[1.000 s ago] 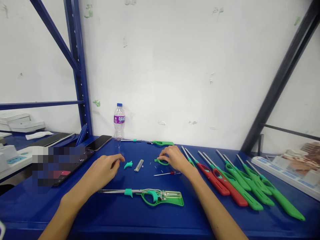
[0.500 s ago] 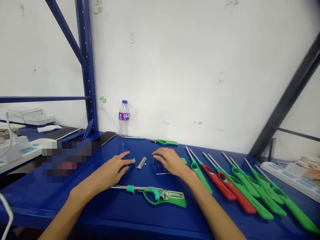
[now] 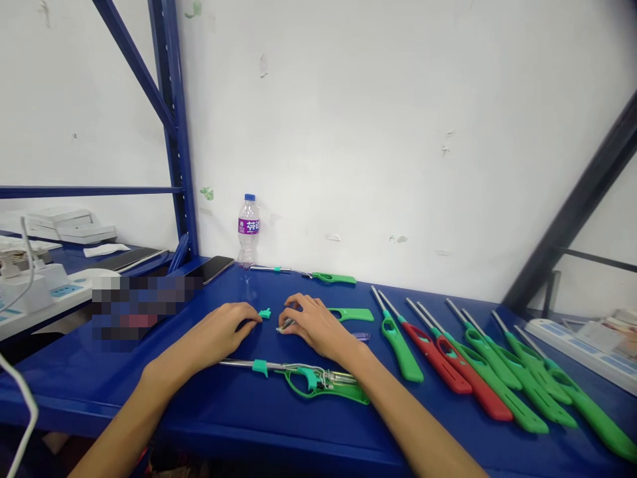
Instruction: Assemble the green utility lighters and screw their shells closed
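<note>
My left hand [image 3: 226,330] is closed, thumb and forefinger pinched at the edge of a small teal plastic trigger [image 3: 265,313]. Beside it, the fingers of my right hand [image 3: 318,324] are closed around a small clear lighter fuel tank [image 3: 284,326], mostly hidden under them. Nearer to me lies an opened gas lighter [image 3: 326,388], its metal tube to the left and its wires and tank showing in a green half shell. Behind my right hand rests a green handle shell [image 3: 359,315]. A screwdriver with a purplish clear handle [image 3: 362,336] is partly covered by that hand.
Several green and red long lighters [image 3: 478,358] lie in a row on the right of the blue table [image 3: 239,425]. Another opened lighter [image 3: 331,278] and a plastic bottle [image 3: 248,232] stand by the wall. A phone [image 3: 217,268] lies back left; a power strip [image 3: 582,348] is far right.
My right hand has moved left and closed on the fuel tank, uncovering the green shell and screwdriver handle. My left fingers have drawn together at the teal trigger.
</note>
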`<state>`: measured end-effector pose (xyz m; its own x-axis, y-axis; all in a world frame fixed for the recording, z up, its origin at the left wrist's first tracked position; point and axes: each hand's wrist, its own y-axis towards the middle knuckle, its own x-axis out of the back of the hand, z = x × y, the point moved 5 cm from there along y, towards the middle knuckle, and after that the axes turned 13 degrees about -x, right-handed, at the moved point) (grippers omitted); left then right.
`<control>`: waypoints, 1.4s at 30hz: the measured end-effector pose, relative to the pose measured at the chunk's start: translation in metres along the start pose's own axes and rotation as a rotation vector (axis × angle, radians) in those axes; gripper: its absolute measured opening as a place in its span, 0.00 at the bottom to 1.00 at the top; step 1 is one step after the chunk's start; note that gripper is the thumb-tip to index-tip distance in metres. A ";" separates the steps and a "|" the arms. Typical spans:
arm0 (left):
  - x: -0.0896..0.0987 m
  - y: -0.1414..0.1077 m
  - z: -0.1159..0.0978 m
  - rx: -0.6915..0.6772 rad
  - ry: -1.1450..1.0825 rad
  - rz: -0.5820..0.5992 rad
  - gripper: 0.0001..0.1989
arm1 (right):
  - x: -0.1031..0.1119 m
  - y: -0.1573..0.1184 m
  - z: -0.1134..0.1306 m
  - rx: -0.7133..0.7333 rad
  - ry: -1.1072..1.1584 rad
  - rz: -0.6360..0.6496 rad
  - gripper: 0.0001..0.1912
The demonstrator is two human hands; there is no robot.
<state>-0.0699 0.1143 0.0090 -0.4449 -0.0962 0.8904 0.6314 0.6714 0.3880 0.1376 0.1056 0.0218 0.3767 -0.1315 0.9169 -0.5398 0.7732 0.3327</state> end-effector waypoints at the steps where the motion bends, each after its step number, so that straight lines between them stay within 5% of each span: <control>1: 0.001 0.000 -0.002 -0.002 0.001 0.000 0.17 | 0.000 0.001 0.002 0.007 0.001 -0.011 0.07; 10: 0.006 0.002 -0.010 -0.004 0.006 -0.010 0.19 | 0.029 0.000 -0.028 -0.169 0.154 -0.189 0.12; 19: 0.009 0.002 -0.013 0.024 0.006 -0.007 0.20 | 0.008 -0.002 -0.040 -0.199 0.186 0.085 0.08; 28: 0.008 0.002 -0.014 0.008 -0.020 -0.038 0.17 | 0.002 -0.001 -0.031 -0.206 0.318 0.092 0.04; 36: 0.027 0.010 -0.054 0.001 -0.077 -0.223 0.14 | 0.022 0.001 -0.009 -0.208 0.674 -0.059 0.15; 42: 0.022 0.016 -0.083 0.003 -0.233 -0.290 0.10 | 0.029 -0.001 0.004 -0.170 0.857 -0.068 0.18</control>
<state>-0.0167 0.0620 0.0549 -0.7380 -0.1135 0.6651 0.4559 0.6428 0.6156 0.1460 0.0985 0.0492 0.8770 0.2776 0.3923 -0.4015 0.8717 0.2808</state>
